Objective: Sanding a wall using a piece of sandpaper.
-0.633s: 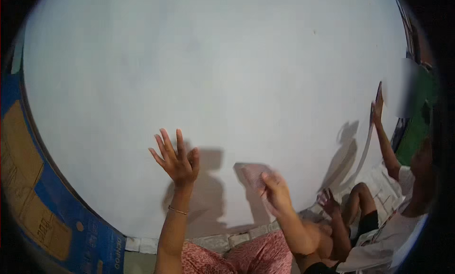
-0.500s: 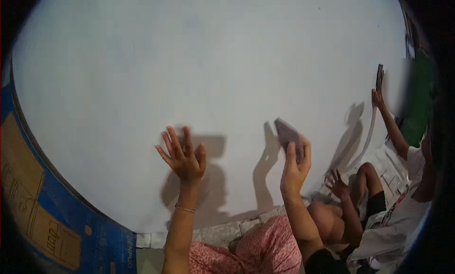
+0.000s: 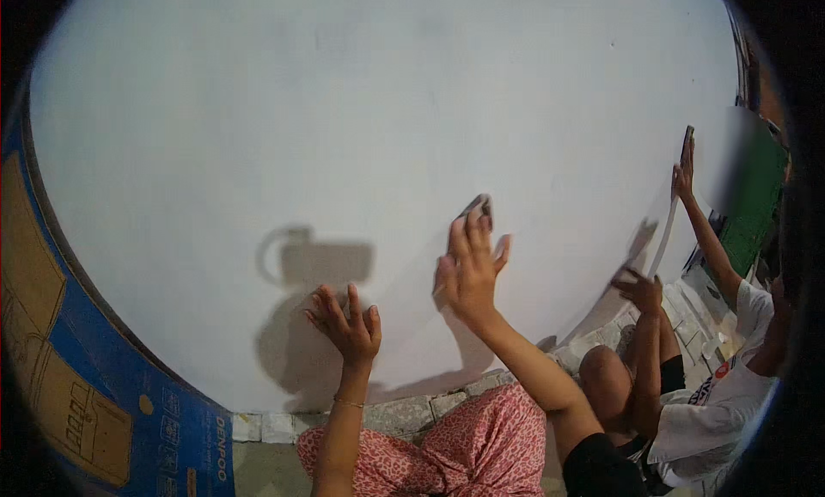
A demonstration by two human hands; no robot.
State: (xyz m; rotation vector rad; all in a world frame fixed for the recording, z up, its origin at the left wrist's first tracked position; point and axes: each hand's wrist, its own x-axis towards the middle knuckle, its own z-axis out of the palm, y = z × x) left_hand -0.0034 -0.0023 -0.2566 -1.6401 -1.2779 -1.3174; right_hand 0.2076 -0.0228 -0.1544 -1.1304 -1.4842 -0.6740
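"How does the grip look from your end?"

"From my remote seat, I see the right hand (image 3: pixel 471 272) laid nearly flat, fingers stretched over a grey pad (image 3: pixel 486 203) against the white wall (image 3: pixel 533 93)."

"And the left?"

"My left hand (image 3: pixel 348 332) is bare, fingers apart, near the wall; I can't tell whether it touches."

"Farther out?"

"Pink patterned clothing (image 3: pixel 485 441) below, a blue cardboard box (image 3: pixel 193 420) at left. At right, a co-worker's raised hand (image 3: pixel 683 181) meets a dark pad (image 3: pixel 688 140)."
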